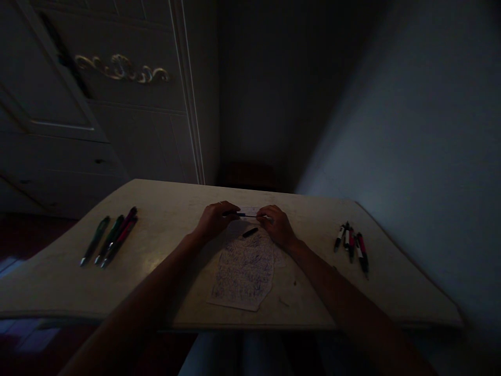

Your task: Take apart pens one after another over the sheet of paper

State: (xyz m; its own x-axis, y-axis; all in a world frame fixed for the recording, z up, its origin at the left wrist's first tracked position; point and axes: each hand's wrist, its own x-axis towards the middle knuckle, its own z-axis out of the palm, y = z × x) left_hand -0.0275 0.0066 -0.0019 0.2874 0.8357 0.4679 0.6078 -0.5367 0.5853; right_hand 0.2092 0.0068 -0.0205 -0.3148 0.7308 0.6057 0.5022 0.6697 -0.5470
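Observation:
My left hand is closed around a dark pen barrel, held just above the table. A thin pen refill runs from the barrel's end across to my right hand, whose fingers pinch its other end. How far the refill sits inside the barrel is too dim to make out. Just below my hands, a short dark pen piece lies on a scribbled sheet of paper.
The pale table bears several pens at the left and several shorter pens with white and red parts at the right. A white cabinet stands beyond the left side, and a wall is on the right.

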